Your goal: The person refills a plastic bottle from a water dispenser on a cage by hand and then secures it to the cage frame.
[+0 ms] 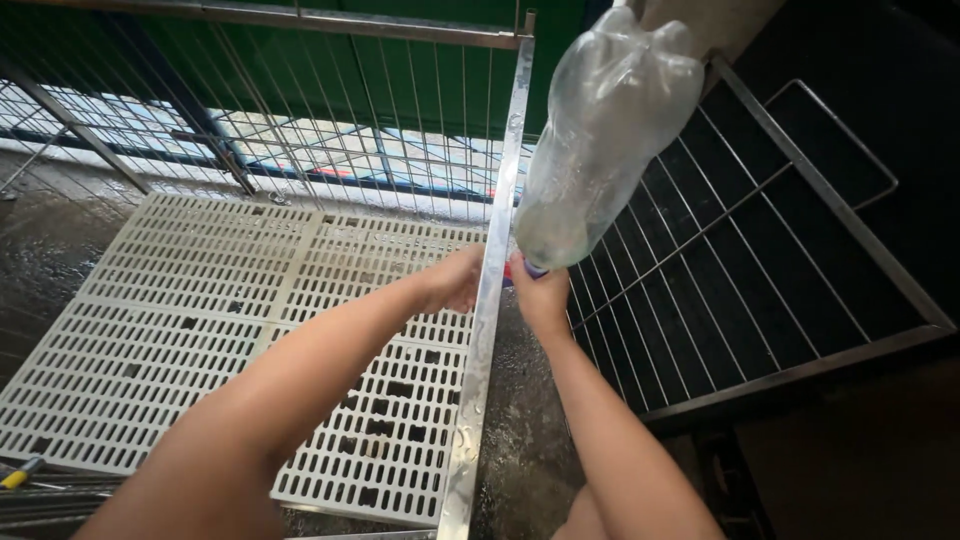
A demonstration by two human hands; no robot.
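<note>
**Upended bottle at the cage frame, both hands working by the metal post**

Head view, the only one we have. The right hand point(541, 296) is closed around the neck end of a clear plastic bottle point(600, 140), which stands upside down, base high, mouth down at the fist. A bit of purple shows right at the grip, possibly the cap; too small to say for sure. The bottle looks nearly empty and sits just to the right of the upright metal post point(490, 300).

The left hand point(455, 280) reaches across from the other side and sits against that post, fingers curled. The post hides them, so whether it holds anything cannot be told.

To do this well, by my reading: keep the bottle's mouth steady near the post, keep the wrist firm so the light body does not swing, and keep the left hand's fingers out from between post and bottle.

Now the setting. Below the left arm lies a white slatted plastic floor panel point(200, 330), set over wet, glistening concrete floor point(45, 250). Droplets bead along the post. Behind runs a wire mesh wall point(330, 130) against a green backing, and to the right a wire cage door point(760, 260) hangs open over dark ground. A yellow-tipped tool point(18, 472) peeks in at the lower left corner.
</note>
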